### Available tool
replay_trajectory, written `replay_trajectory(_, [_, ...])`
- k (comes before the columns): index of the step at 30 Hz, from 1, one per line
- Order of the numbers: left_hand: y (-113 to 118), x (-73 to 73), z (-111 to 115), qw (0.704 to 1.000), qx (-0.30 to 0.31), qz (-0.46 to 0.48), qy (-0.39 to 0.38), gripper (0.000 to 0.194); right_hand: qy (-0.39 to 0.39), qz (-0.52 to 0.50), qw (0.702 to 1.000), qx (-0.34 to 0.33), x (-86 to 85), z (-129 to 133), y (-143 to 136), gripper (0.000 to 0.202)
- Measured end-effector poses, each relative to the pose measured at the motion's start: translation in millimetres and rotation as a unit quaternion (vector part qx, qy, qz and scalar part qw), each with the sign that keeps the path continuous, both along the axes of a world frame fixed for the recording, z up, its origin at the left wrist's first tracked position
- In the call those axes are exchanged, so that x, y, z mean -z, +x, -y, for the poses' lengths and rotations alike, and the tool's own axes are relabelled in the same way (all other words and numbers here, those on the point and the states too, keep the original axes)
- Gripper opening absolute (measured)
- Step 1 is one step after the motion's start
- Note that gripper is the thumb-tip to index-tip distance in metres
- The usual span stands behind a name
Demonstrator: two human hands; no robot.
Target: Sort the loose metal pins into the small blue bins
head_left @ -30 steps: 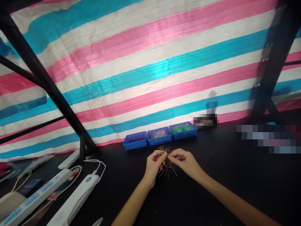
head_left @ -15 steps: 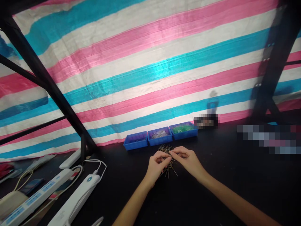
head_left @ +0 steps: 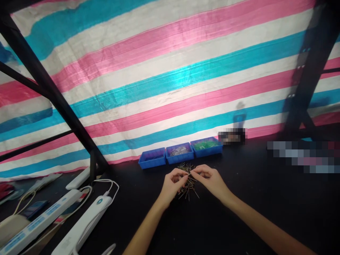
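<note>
A pile of thin brass-coloured metal pieces (head_left: 188,191), long and narrow like screws, lies loose on the black table. Over the pile, my left hand (head_left: 174,184) is closed in a pinch of thumb and index finger. My right hand (head_left: 209,179) pinches from the other side, its fingertips meeting those of the left. Between them shows a small thin metal piece (head_left: 189,174), mostly covered by the fingers, so its exact kind cannot be made out.
Behind the pile stand three blue bins: a left bin (head_left: 152,163) with dark contents, a middle bin (head_left: 180,158) with clear-looking pieces, a right bin (head_left: 208,152) with green ones. White power strips (head_left: 82,226) and cables lie at left. A striped tarp (head_left: 159,88) hangs behind.
My left hand has shifted slightly left, so more of the pile shows between the hands. My right hand keeps nearly the same pose, and both still pinch. The view has moved a little.
</note>
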State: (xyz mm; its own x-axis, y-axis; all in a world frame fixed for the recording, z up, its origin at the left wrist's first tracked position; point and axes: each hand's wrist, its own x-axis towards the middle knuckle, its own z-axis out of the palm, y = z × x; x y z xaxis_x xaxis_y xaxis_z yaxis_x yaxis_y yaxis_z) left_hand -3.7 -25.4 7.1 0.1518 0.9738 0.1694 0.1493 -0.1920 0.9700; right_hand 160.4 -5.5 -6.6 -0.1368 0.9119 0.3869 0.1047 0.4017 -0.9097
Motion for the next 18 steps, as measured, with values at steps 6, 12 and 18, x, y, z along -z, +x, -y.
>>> replay_trajectory(6, [-6.8, -5.6, -2.1, 0.999, -0.029, 0.034, -0.002, 0.029, -0.001, 0.070, 0.998, -0.009, 1.1, 4.1, -0.8, 0.022])
replay_trajectory(12, [-3.2, -6.3, 1.3, 0.998, -0.015, -0.027, 0.046, 0.025, 0.004, 0.030, 1.000, -0.001, 2.4, 2.7, -1.8, 0.022])
replay_trajectory(18, [-2.2, -2.3, -0.4, 0.993, -0.052, -0.057, 0.090, 0.022, 0.016, 0.000, 1.000, 0.018, 5.0, -1.7, -1.4, 0.023])
